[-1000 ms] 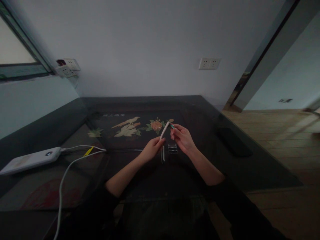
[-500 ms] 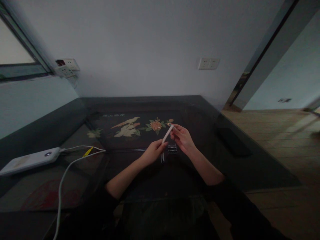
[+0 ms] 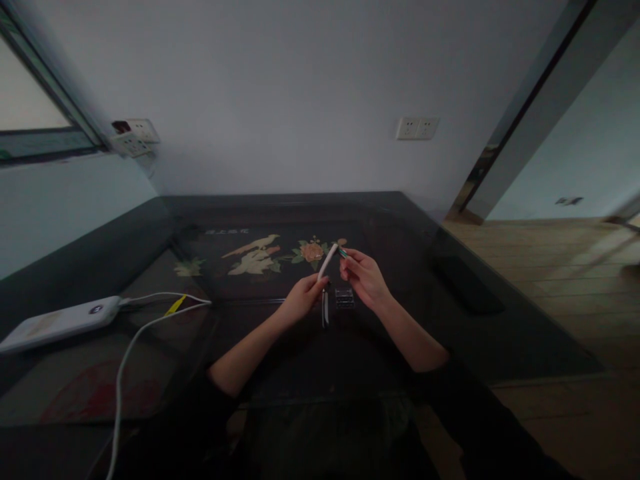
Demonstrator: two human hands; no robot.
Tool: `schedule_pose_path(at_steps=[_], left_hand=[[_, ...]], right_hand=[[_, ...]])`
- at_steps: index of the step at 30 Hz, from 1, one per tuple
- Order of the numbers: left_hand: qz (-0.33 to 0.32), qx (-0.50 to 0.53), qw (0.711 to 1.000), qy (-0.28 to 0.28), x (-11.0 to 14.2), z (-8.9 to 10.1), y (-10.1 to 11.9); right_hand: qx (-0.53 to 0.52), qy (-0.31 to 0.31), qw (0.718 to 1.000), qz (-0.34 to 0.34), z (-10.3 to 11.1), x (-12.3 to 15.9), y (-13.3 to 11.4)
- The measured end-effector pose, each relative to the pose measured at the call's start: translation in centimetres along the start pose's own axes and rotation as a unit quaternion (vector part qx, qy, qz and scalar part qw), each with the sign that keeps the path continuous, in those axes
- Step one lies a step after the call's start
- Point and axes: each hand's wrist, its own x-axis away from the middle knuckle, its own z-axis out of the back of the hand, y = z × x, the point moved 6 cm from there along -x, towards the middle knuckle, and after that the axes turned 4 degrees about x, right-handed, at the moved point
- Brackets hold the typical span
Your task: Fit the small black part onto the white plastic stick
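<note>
My left hand [image 3: 301, 300] is closed round the lower part of a short white cable [image 3: 327, 262] that slants up to the right. My right hand [image 3: 364, 276] pinches the thin coloured wires [image 3: 343, 253] sticking out of the cable's top end. Both hands hover just above the dark glass table [image 3: 300, 347]. A small clear plastic piece [image 3: 345, 298] lies on the table under my right hand. Another thin white strip [image 3: 325, 312] lies or hangs below my left hand.
A white power bank [image 3: 55, 321] with white cables [image 3: 131, 347] lies at the table's left. A dark flat object [image 3: 467, 287] rests at the right side. A painted bird and flower panel [image 3: 270, 253] shows under the glass. Wall sockets [image 3: 417, 127] sit behind; wooden floor [image 3: 575, 280] on the right.
The cable's top end tilted down toward my right hand half a second ago and is now raised again; both hands stay in nearly the same place.
</note>
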Motion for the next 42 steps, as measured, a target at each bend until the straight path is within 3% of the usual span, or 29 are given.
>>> schedule_pose_path(at_steps=[8,23,34,42], left_hand=[[0.036,0.153,0.986,-0.057,0.6,-1.0,0.2],[0.005,0.143,0.988,-0.05,0.3,-0.8,0.5],[0.044,0.116,0.992,0.035,-0.4,1.7,-0.5],[-0.018,0.013,0.996,0.091,-1.3,2.9,-0.8]], right_hand=[[0.007,0.005,1.0,0.017,0.1,-0.1,-0.2],[0.03,0.026,0.999,0.015,0.4,-0.2,-0.3],[0.025,0.063,0.997,-0.03,1.5,-0.5,1.0],[0.034,0.055,0.997,-0.035,1.3,-0.3,0.9]])
